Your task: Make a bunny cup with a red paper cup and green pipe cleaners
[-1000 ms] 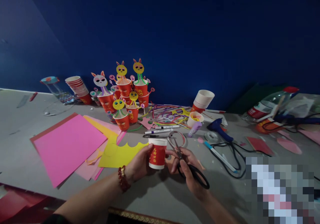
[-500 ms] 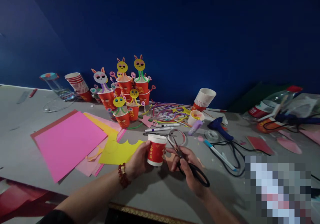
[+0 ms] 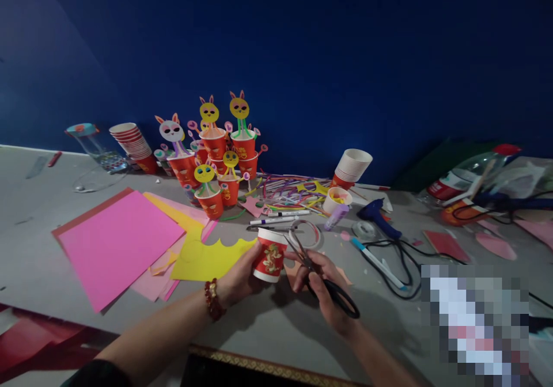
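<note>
My left hand (image 3: 244,272), with a beaded bracelet at the wrist, grips a red and white paper cup (image 3: 270,255) from its left side. A gold printed figure faces me on the cup, which leans slightly and is held above the table. In my right hand (image 3: 326,286) is a pair of scissors (image 3: 337,295) with black handles. Their blades point up and away, close to the cup's right side, and a finger of that hand reaches toward the cup's wall. Beneath my hands lies a piece of peach paper (image 3: 294,273), partly covered.
Decorated rabbit cups (image 3: 209,201) stand stacked at the back. Pink paper (image 3: 118,249) and yellow paper (image 3: 203,263) lie left. Pipe cleaners (image 3: 285,191), markers (image 3: 276,221) and a tape roll (image 3: 309,234) sit beyond my hands. A blue glue gun (image 3: 380,217) with black cord lies right.
The cup has been turned in my left hand, bringing the gold figure round to face me, and it tilts a little more. The scissors stay in my right hand.
</note>
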`<act>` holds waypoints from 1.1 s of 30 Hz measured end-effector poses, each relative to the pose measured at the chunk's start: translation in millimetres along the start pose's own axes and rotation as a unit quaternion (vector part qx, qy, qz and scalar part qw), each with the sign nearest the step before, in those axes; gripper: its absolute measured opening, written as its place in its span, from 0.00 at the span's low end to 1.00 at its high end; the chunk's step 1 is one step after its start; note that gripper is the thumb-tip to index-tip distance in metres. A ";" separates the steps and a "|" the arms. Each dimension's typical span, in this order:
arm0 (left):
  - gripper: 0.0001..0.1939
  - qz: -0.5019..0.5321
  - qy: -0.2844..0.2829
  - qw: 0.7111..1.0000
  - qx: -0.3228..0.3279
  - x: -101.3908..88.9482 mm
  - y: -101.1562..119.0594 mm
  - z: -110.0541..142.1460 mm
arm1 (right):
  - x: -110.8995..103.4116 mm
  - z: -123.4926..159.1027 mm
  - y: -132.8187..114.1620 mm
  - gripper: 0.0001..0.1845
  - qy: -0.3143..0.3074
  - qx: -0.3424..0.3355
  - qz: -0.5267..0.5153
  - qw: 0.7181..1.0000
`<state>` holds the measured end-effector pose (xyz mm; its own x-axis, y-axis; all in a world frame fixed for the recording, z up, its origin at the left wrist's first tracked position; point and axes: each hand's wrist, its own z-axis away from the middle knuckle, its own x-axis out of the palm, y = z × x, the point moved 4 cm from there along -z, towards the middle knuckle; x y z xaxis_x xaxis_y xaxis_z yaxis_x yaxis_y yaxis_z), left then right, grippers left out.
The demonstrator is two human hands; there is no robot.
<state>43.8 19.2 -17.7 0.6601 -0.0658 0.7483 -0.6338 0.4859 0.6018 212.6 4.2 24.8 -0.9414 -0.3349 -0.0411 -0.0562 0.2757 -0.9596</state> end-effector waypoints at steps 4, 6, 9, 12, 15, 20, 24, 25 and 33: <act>0.26 -0.051 0.010 0.998 0.037 1.8 2.3 -0.8 | -2.7 0.1 0.7 0.20 0.009 -0.012 0.004 1.000; 0.24 -0.048 0.012 0.998 0.037 1.5 2.7 -2.4 | -5.1 0.2 0.4 0.17 0.030 -0.020 0.005 0.999; 0.22 -0.049 -0.001 0.998 0.049 -0.1 2.7 -4.2 | -7.5 1.1 -2.4 0.13 0.055 -0.031 0.020 0.998; 0.23 -0.063 -0.009 0.995 0.073 -1.9 3.0 -3.7 | -7.7 2.0 -5.7 0.11 0.063 -0.029 0.063 0.996; 0.22 -0.079 -0.023 0.994 0.071 -1.6 2.4 -1.9 | -7.8 1.8 -6.0 0.11 0.074 -0.022 0.083 0.994; 0.23 -0.109 -0.049 0.991 0.067 1.8 3.5 1.6 | -5.8 -0.2 1.6 0.12 0.058 -0.013 0.076 0.995; 0.24 -0.144 -0.060 0.984 0.086 5.4 6.3 2.8 | -4.4 0.3 3.3 0.13 0.041 -0.006 0.061 0.997; 0.24 -0.145 -0.057 0.984 0.089 5.5 7.2 2.7 | -4.6 0.4 2.5 0.13 0.043 -0.003 0.062 0.997; 0.27 -0.111 -0.030 0.991 0.068 3.6 9.2 3.5 | -10.7 -0.9 -0.7 0.14 0.079 -0.001 0.034 0.996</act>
<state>38.9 20.4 -8.4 0.7660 -0.2120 0.6069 -0.5278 0.3316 0.7820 222.3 8.3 26.2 -0.9837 -0.1693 -0.0614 0.0091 0.2941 -0.9557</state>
